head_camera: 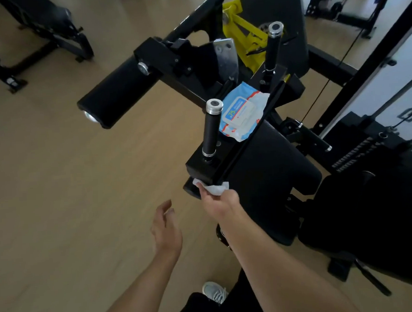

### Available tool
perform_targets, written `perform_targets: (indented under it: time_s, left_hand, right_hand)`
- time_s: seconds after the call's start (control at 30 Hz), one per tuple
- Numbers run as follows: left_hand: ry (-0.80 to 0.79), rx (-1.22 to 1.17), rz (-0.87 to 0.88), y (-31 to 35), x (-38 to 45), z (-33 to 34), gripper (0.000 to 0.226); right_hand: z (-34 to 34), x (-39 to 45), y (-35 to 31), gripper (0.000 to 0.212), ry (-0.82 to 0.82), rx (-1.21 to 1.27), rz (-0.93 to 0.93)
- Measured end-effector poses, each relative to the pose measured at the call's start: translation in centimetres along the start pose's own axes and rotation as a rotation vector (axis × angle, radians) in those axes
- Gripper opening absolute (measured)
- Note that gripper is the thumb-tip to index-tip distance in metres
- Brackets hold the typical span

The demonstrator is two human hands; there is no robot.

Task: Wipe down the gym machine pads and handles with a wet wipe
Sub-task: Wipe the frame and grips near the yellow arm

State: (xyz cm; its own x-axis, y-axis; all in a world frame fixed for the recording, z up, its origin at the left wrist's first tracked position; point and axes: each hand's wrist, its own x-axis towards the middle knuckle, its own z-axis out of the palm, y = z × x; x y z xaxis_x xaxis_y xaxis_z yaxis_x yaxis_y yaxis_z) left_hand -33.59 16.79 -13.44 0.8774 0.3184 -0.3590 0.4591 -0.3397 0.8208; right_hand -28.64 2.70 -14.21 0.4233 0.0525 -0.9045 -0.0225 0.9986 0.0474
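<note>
Right hand (218, 199): centre of the frame, just below the middle; fingers curled round a white wet wipe (214, 188), clamped on it.
Wet wipe: crumpled, pressed against the near lower end of the black crossbar (208, 166) of the gym machine, where the bar meets the pad beneath it.
Left hand (165, 229): lower centre, left of the right hand and apart from it; fingers relaxed and spread, holding nothing, above the floor.
Near handle (211, 129): black grip with silver end caps, upright on the crossbar just above the wipe.
Far handle (273, 46): the same build, upright at the crossbar's far end, upper centre-right.
Wipes packet (242, 112): blue and white soft pack with a white lid, lying on the crossbar between the 2 handles; a numeral on its label is too blurred to read with certainty.
Large pad (271, 173): black, under the crossbar, right of centre.
Roller pad (119, 96): black cylinder on a side arm, left of centre, with a silver end cap.
Yellow bracket (243, 25): top centre, behind the far handle.
Weight stack (354, 156): right edge, with a cable running up from it.
Floor (69, 188): light wood planks.
Shoe (214, 291): pale, laced, bottom centre.
</note>
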Motion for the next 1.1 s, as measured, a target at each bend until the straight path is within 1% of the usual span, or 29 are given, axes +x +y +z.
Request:
perform_targets:
  time_s: [0.03,0.07,0.13,0.2,0.3,0.33,0.4,0.5,0.57,0.6,0.67,0.73,0.8,0.83,0.87,0.9,0.93,1.0,1.03,1.1]
  left_hand:
    - [-0.003,0.000,0.010,0.2,0.0,-0.3,0.032]
    - [-0.011,0.005,0.024,0.2,-0.1,-0.5,0.030]
    - [-0.038,0.017,0.058,0.2,-0.3,-0.8,0.025]
    - [-0.078,0.011,0.062,0.0,-0.8,-0.9,0.022]
    - [-0.155,-0.019,0.038,0.2,-2.1,0.0,0.015]
    - [-0.190,-0.027,0.041,0.3,-2.5,0.5,0.010]
    - [-0.261,-0.035,0.050,0.9,-3.4,1.9,0.009]
    - [-0.351,-0.070,-0.001,2.1,-4.1,3.5,0.019]
    - [-0.411,-0.130,-0.065,2.8,-4.2,4.2,0.018]
    - [-0.423,-0.128,-0.063,3.1,-4.3,4.4,0.015]
    - [-0.404,-0.103,-0.038,3.7,-4.4,4.7,0.007]
    - [-0.384,-0.119,-0.042,4.0,-4.4,5.0,0.005]
    - [-0.386,-0.150,-0.043,4.0,-4.4,5.1,0.004]
    - [-0.391,-0.175,-0.048,4.0,-4.5,5.2,0.005]
    - [-0.394,-0.204,-0.059,4.0,-4.6,5.3,0.009]
    - [-0.393,-0.226,-0.073,4.1,-4.8,5.3,0.012]
    - [-0.387,-0.239,-0.088,4.0,-5.0,5.3,0.014]
    - [-0.387,-0.270,-0.129,3.6,-5.1,5.5,0.015]
    - [-0.395,-0.285,-0.151,3.3,-5.1,5.4,0.015]
    - [-0.409,-0.316,-0.192,2.7,-5.3,5.3,0.016]
  right_hand:
    - [0.0,-0.1,-0.1,0.040,0.003,-0.018,0.012]
    - [-0.3,-0.4,0.0,0.039,-0.023,-0.061,0.001]
    - [-1.5,-0.9,0.1,0.040,-0.072,-0.227,-0.063]
    - [-3.2,-1.7,-0.1,0.036,-0.138,-0.499,-0.090]
    - [-5.5,-3.6,-1.1,0.022,-0.106,-1.000,-0.207]
    - [-5.9,-4.4,-1.4,0.021,-0.109,-1.111,-0.252]
    - [-6.4,-5.8,-1.9,0.026,-0.151,-1.257,-0.339]
    - [-6.5,-8.2,-2.6,0.027,-0.245,-1.293,-0.397]
    - [-6.5,-9.5,-3.3,0.027,-0.307,-1.234,-0.389]
    - [-6.6,-9.9,-3.7,0.028,-0.321,-1.192,-0.377]
    - [-7.0,-10.4,-4.7,0.035,-0.307,-1.072,-0.331]
    - [-7.7,-10.3,-5.6,0.040,-0.328,-0.990,-0.291]
    - [-8.3,-10.3,-6.1,0.038,-0.398,-0.996,-0.284]
    - [-8.5,-10.3,-6.1,0.035,-0.416,-1.039,-0.312]
    - [-8.8,-10.2,-6.1,0.036,-0.419,-1.099,-0.368]
    - [-8.9,-10.2,-6.0,0.040,-0.392,-1.158,-0.441]
    - [-9.0,-10.2,-5.8,0.039,-0.338,-1.197,-0.511]
    - [-8.9,-10.1,-5.6,0.025,-0.215,-1.175,-0.617]
    - [-9.0,-10.2,-5.5,0.020,-0.181,-1.137,-0.630]
    - [-8.9,-10.5,-5.4,0.019,-0.157,-1.068,-0.640]
